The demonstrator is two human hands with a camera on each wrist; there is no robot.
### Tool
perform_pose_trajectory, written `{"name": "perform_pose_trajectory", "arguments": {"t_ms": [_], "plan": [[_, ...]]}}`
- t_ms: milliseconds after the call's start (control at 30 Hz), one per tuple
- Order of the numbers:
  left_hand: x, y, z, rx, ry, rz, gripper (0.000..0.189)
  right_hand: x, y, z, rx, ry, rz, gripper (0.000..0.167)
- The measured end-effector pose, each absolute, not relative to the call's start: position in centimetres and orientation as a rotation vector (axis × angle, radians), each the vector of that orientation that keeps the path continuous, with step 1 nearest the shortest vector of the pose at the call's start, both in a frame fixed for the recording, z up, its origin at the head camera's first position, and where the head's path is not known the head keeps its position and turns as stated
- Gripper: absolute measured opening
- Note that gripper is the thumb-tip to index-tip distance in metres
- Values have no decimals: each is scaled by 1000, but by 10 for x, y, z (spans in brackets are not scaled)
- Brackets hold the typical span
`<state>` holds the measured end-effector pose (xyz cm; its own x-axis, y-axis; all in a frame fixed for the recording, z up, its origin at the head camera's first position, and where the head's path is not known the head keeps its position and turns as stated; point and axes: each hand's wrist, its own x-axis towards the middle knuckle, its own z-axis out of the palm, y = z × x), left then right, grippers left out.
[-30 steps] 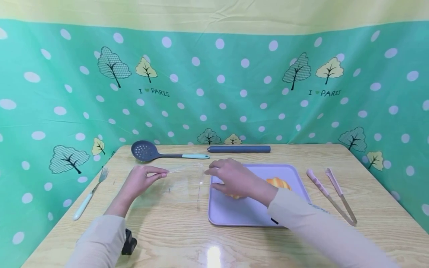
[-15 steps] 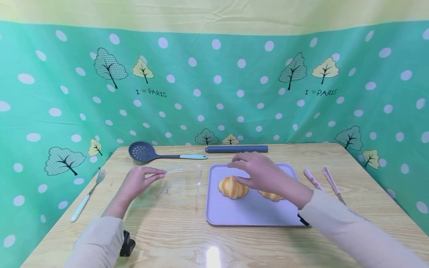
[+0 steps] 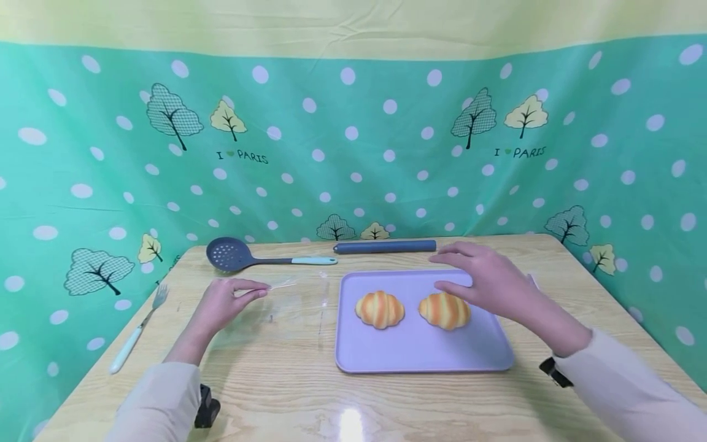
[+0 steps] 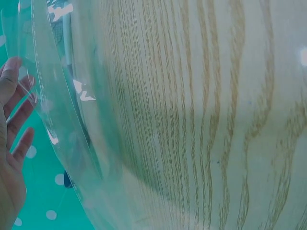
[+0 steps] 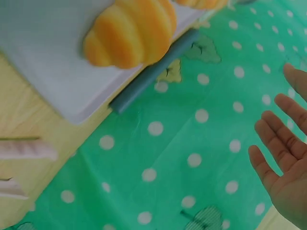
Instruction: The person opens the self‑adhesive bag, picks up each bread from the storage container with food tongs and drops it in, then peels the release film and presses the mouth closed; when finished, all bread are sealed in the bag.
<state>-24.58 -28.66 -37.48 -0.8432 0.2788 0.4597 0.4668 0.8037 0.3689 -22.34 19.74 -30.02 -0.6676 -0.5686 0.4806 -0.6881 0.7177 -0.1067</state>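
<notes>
My left hand (image 3: 223, 304) pinches the edge of a clear plastic bag (image 3: 287, 313) between thumb and fingers. In the left wrist view the transparent bag (image 4: 62, 96) spreads wide, and the wood grain shows through it. My right hand (image 3: 491, 279) hovers over the right part of the lilac tray (image 3: 420, 356), fingers spread and holding nothing. Two striped croissants lie on the tray: a left croissant (image 3: 380, 309) and a right croissant (image 3: 445, 310), which is nearest to the right hand. The right wrist view shows that hand (image 5: 288, 163) apart from the croissant (image 5: 132, 33).
Behind the bag lies a dark skimmer (image 3: 229, 254) with a mint handle. A dark blue rod (image 3: 385, 247) rests along the back edge. A mint-handled fork (image 3: 132, 341) lies at far left. Pink-handled tongs (image 5: 24, 149) lie right of the tray, mostly hidden by the right arm in the head view.
My right hand has moved right, away from the bag and across the tray, uncovering both croissants. My left hand keeps pinching the bag nearly in place. The head view has shifted slightly.
</notes>
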Motion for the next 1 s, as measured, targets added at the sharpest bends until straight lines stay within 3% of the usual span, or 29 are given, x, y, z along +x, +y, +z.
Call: {"name": "perform_pose_trajectory", "arguments": {"t_ms": [433,1000], "plan": [[-247,-286,-376,-555,-2615,-655,11,-207,269,-320,607,-2570,496,45],[-247,-285,-374,-537,-2637,-655,11,-205,323,-358,153,-2794,624,69]]}}
